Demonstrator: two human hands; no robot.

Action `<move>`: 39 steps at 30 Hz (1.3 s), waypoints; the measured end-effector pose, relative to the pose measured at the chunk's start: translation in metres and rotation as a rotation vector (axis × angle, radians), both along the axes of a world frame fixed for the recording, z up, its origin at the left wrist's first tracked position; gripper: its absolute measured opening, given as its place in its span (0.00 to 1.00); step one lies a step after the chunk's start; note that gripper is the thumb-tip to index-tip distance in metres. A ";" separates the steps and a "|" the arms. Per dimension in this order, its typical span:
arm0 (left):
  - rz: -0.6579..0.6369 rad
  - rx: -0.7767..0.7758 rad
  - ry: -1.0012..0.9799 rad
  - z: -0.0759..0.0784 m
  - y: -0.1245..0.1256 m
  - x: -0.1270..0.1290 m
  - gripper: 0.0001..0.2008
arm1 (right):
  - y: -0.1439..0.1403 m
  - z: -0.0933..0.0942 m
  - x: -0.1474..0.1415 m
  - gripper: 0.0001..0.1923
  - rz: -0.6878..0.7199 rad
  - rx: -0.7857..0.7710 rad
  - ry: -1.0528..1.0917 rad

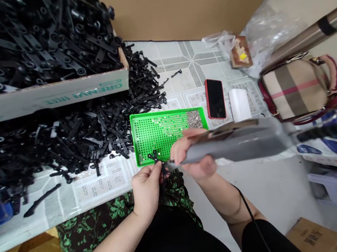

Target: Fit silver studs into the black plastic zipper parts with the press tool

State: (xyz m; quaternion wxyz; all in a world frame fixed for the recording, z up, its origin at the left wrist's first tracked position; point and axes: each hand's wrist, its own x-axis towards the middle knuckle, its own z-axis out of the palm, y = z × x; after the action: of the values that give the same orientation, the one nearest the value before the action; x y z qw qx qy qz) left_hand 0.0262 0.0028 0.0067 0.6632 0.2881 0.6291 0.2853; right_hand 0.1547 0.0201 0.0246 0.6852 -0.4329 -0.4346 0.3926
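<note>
Between thumb and fingers, my left hand (147, 184) pinches a black plastic part (156, 157) at the near edge of the green tray. My right hand (192, 156) is wrapped round a grey electric screwdriver (238, 142), held sideways and smeared by motion. Its tip points left at the black part; whether the two touch is hard to tell. Under and behind my hands lies the perforated green tray (144, 136), with small silver screws (194, 118) heaped at its right end and others scattered over its holes.
A cardboard box (85, 87) full of black parts stands at the back left, with a loose pile (104, 123) of them around it. On the right are a red-cased phone (215, 98), a white block (239, 104) and a checked handbag (296, 86). A cable (249, 211) hangs by my right arm.
</note>
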 end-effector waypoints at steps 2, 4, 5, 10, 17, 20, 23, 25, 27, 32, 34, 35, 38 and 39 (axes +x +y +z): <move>-0.020 -0.040 -0.035 0.001 0.000 -0.003 0.16 | 0.010 -0.003 0.013 0.23 -0.190 0.103 0.022; -0.019 -0.071 -0.079 0.002 0.001 -0.005 0.17 | 0.019 -0.007 0.025 0.21 -0.278 0.112 -0.004; -0.015 -0.080 -0.100 0.003 0.001 -0.006 0.17 | 0.021 -0.010 0.031 0.20 -0.301 0.092 -0.018; -0.039 -0.111 -0.156 0.006 0.005 -0.008 0.15 | 0.026 -0.023 0.038 0.20 -0.313 0.053 -0.037; -0.031 -0.146 -0.161 0.007 0.006 -0.007 0.15 | 0.030 -0.029 0.041 0.16 -0.302 0.144 0.046; -0.026 -0.144 -0.165 0.006 0.006 -0.008 0.14 | 0.027 -0.028 0.037 0.15 -0.296 0.142 0.042; -0.046 -0.118 -0.160 0.004 0.006 -0.008 0.12 | 0.022 -0.028 0.024 0.12 -0.474 0.080 -0.013; -0.062 -0.098 -0.147 0.002 0.006 -0.009 0.12 | 0.020 -0.029 0.016 0.13 -0.618 0.051 -0.047; -0.083 -0.087 -0.125 0.002 0.007 -0.009 0.12 | 0.020 -0.030 0.013 0.13 -0.652 0.068 -0.072; -0.132 -0.089 -0.090 0.000 0.010 -0.011 0.12 | 0.021 -0.017 0.022 0.16 -0.596 0.100 -0.065; -0.129 -0.096 -0.089 0.000 0.010 -0.011 0.12 | 0.018 -0.005 0.020 0.17 -0.542 0.099 0.003; -0.126 -0.097 -0.089 0.000 0.010 -0.011 0.12 | 0.016 0.001 0.017 0.17 -0.488 0.099 0.043; -0.128 -0.092 -0.092 0.000 0.011 -0.011 0.11 | 0.009 0.014 0.002 0.19 -0.262 0.084 0.138; -0.132 -0.086 -0.092 0.000 0.011 -0.011 0.11 | 0.008 0.016 -0.004 0.19 -0.187 0.077 0.164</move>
State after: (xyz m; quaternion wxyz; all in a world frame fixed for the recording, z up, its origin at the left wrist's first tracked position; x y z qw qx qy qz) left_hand 0.0151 0.0135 0.0070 0.7205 0.2868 0.5893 0.2267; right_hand 0.1504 0.0284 0.0401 0.7682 -0.4114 -0.3494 0.3443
